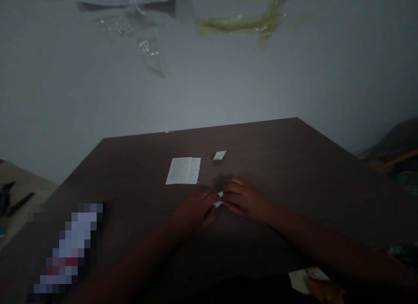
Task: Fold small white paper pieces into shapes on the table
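My left hand [196, 210] and my right hand [246, 198] meet near the middle of the dark table. Between their fingertips is a small piece of white paper [217, 204], mostly covered by the fingers. Both hands are closed on it, one at each side. Just beyond them lies a small folded paper piece [220, 155], slightly raised from the tabletop. To its left rest printed paper sheets [179, 170], one partly over the other, lying flat.
The brown table [261, 143] stands against a pale wall [209, 86] with tape and plastic stuck on it. A blurred-out, pixelated object [70, 247] lies at the table's left side. Dark items show beyond the right edge.
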Tool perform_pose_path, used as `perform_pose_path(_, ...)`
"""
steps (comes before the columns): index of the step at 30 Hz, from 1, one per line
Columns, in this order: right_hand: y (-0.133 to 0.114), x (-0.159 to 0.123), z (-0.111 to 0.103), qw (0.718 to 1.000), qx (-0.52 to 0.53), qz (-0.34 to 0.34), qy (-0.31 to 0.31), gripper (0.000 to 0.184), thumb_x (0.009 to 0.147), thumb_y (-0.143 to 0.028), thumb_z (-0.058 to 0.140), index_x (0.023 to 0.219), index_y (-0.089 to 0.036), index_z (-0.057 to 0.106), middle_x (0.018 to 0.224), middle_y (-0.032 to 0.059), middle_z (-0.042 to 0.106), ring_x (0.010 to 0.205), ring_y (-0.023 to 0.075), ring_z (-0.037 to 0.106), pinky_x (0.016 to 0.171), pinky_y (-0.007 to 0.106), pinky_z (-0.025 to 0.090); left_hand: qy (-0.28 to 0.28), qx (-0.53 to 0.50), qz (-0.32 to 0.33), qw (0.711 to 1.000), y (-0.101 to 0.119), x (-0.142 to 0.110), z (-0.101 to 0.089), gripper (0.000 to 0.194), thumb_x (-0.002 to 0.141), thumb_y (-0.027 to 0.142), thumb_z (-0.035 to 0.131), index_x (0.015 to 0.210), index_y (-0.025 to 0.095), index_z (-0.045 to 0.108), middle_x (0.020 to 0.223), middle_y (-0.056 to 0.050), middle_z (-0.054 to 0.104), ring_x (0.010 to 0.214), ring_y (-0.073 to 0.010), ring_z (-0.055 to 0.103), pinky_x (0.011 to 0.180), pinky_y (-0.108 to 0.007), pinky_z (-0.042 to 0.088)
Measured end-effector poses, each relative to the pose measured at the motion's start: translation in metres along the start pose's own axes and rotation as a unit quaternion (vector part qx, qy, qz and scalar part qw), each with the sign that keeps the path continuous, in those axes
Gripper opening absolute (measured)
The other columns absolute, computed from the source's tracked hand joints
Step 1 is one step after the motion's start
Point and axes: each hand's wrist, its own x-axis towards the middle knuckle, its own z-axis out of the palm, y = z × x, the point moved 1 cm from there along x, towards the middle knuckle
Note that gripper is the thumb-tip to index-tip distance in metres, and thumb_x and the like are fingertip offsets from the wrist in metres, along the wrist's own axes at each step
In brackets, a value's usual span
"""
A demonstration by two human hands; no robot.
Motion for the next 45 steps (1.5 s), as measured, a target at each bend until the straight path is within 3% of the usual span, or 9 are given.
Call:
perform_pose_path(3,-0.004,0.000,0.000,0.999,-0.040,-0.009,0.021,0.019,0.110,-0.027,0.059,0.105,-0.023,0.077,0.097,0.0070,0.074,0.097,0.0269,0.062,0.088,0.045,0.047,0.016,0.001,0.002,1.000,0.011,-0.001,-0.004,0.033,0.098,0.009,0.052,0.126,0.017,0.066,0.128,-0.011,0.075,0.122,-0.0279,0.069,0.114,-0.046,0.053)
perform_pose_path(7,-0.011,-0.001,0.000,0.997,-0.063,-0.026,0.043,0.024,0.111,-0.027,0.056,0.100,-0.022,0.077,0.091,0.0059,0.073,0.092,0.0264,0.060,0.084,0.045,0.043,0.024,0.039,-0.017,0.999,0.022,0.000,-0.006,0.024,0.101,0.011,0.050,0.110,0.018,0.071,0.115,-0.010,0.077,0.110,-0.0288,0.071,0.105,-0.047,0.055)
perform_pose_path(14,-0.022,0.000,0.001,0.997,-0.058,-0.047,0.035,0.028,0.112,-0.023,0.054,0.093,-0.023,0.076,0.084,0.0056,0.071,0.087,0.0254,0.058,0.081,0.044,0.040,0.027,0.118,-0.032,0.992,0.024,0.001,0.000,0.011,0.097,0.013,0.061,0.101,0.018,0.070,0.102,-0.009,0.073,0.105,-0.0308,0.068,0.096,-0.049,0.054)
perform_pose_path(18,-0.023,-0.001,0.004,0.993,-0.060,-0.071,0.074,0.027,0.109,-0.021,0.057,0.088,-0.022,0.073,0.081,0.0035,0.070,0.084,0.0235,0.056,0.081,0.042,0.039,0.038,0.133,-0.013,0.990,0.025,0.002,0.001,0.007,0.095,0.016,0.064,0.099,0.019,0.069,0.102,-0.007,0.073,0.102,-0.0293,0.067,0.092,-0.047,0.052)
perform_pose_path(24,-0.021,0.001,0.006,0.982,-0.025,-0.094,0.164,0.027,0.112,-0.020,0.055,0.090,-0.019,0.071,0.078,0.0015,0.069,0.081,0.0207,0.054,0.079,0.040,0.039,0.064,0.150,0.003,0.987,0.023,0.003,0.004,0.004,0.091,0.020,0.071,0.093,0.022,0.068,0.096,-0.005,0.073,0.095,-0.0283,0.067,0.086,-0.046,0.049)
perform_pose_path(30,-0.017,-0.001,0.003,0.979,-0.007,-0.111,0.169,0.020,0.110,-0.019,0.059,0.096,-0.021,0.073,0.080,0.0016,0.070,0.081,0.0208,0.058,0.079,0.040,0.041,0.072,0.157,0.008,0.985,0.024,0.002,0.001,0.004,0.090,0.020,0.072,0.092,0.022,0.069,0.095,-0.004,0.073,0.094,-0.0287,0.067,0.086,-0.046,0.047)
perform_pose_path(37,-0.009,-0.005,-0.005,0.978,0.011,-0.100,0.180,0.011,0.109,-0.020,0.062,0.110,-0.021,0.073,0.086,0.0018,0.075,0.083,0.0209,0.064,0.081,0.041,0.047,0.038,0.171,-0.060,0.983,0.014,0.001,-0.015,0.005,0.092,0.016,0.071,0.093,0.020,0.070,0.097,-0.006,0.073,0.100,-0.0288,0.067,0.090,-0.044,0.048)
perform_pose_path(45,0.003,-0.005,-0.007,0.981,0.012,-0.080,0.174,0.013,0.109,-0.020,0.063,0.108,-0.023,0.076,0.088,0.0028,0.075,0.084,0.0211,0.064,0.080,0.041,0.049,0.076,0.171,-0.095,0.978,-0.002,-0.001,-0.025,0.006,0.092,0.011,0.068,0.092,0.017,0.068,0.097,-0.007,0.074,0.097,-0.0279,0.068,0.090,-0.044,0.051)
